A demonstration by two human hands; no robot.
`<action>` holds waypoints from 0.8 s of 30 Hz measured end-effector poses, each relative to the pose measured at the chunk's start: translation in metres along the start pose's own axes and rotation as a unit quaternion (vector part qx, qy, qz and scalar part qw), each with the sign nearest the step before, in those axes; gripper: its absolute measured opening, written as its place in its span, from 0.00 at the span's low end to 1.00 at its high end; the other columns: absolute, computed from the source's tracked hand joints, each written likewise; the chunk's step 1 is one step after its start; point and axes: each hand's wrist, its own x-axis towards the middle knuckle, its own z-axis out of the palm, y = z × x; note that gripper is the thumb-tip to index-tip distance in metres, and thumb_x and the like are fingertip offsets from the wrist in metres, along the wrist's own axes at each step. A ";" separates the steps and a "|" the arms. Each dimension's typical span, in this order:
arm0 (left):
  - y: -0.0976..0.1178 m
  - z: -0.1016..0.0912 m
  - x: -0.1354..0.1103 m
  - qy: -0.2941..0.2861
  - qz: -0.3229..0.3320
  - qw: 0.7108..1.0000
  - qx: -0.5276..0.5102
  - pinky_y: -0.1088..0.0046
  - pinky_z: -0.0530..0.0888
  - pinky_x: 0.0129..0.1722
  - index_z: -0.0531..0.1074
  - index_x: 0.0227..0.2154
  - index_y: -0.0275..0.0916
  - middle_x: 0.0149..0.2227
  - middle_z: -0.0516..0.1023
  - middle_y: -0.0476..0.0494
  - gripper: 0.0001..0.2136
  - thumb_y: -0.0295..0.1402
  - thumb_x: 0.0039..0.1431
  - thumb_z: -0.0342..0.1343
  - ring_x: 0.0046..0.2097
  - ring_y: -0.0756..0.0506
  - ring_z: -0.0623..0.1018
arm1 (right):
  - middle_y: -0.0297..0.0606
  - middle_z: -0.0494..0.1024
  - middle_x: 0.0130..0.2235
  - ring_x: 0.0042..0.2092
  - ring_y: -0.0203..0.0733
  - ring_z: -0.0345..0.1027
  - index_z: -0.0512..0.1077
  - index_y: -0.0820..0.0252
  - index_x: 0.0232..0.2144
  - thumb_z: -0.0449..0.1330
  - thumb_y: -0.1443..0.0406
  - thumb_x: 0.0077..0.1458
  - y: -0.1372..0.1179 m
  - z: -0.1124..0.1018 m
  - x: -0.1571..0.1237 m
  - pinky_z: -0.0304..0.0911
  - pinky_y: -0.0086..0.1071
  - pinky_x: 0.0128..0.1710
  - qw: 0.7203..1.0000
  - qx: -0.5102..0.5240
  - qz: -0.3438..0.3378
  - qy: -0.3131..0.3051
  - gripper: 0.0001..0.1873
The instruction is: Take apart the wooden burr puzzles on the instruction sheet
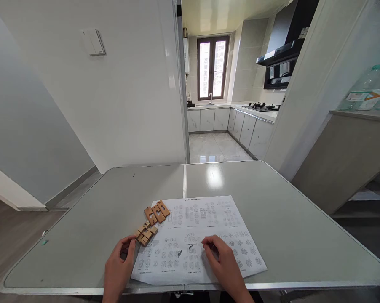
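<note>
A printed instruction sheet (202,235) lies flat on a grey folding table (272,219). Several notched wooden puzzle pieces sit on its left edge: one cluster (157,211) further away, another cluster (145,233) nearer me. My left hand (119,265) rests on the table with fingers curled, its thumb and fingertips touching the near cluster. My right hand (223,263) lies on the sheet, fingers bent and pressed together on the paper, nothing visible in them.
The table's metal rim runs along the near edge (82,290). A white wall with a light switch (94,42) stands behind the table. A kitchen doorway (215,126) opens beyond. A counter with plastic bottles (367,90) is at the right.
</note>
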 end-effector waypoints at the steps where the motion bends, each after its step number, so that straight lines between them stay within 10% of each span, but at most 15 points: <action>1: 0.001 0.000 0.000 -0.001 0.000 1.000 0.001 0.68 0.78 0.37 0.78 0.40 0.44 0.41 0.86 0.42 0.23 0.55 0.56 0.51 0.42 0.38 0.84 | 0.40 0.81 0.38 0.37 0.46 0.75 0.75 0.54 0.38 0.54 0.56 0.67 0.000 0.000 0.000 0.67 0.32 0.32 1.000 -0.001 0.003 -0.002 0.13; 24: 0.001 0.000 0.000 0.002 0.021 1.000 0.004 0.70 0.78 0.34 0.79 0.40 0.43 0.40 0.87 0.43 0.21 0.53 0.58 0.52 0.40 0.39 0.84 | 0.40 0.81 0.38 0.38 0.46 0.76 0.76 0.54 0.37 0.55 0.57 0.66 -0.003 -0.002 0.000 0.69 0.32 0.34 1.000 0.008 -0.001 0.006 0.12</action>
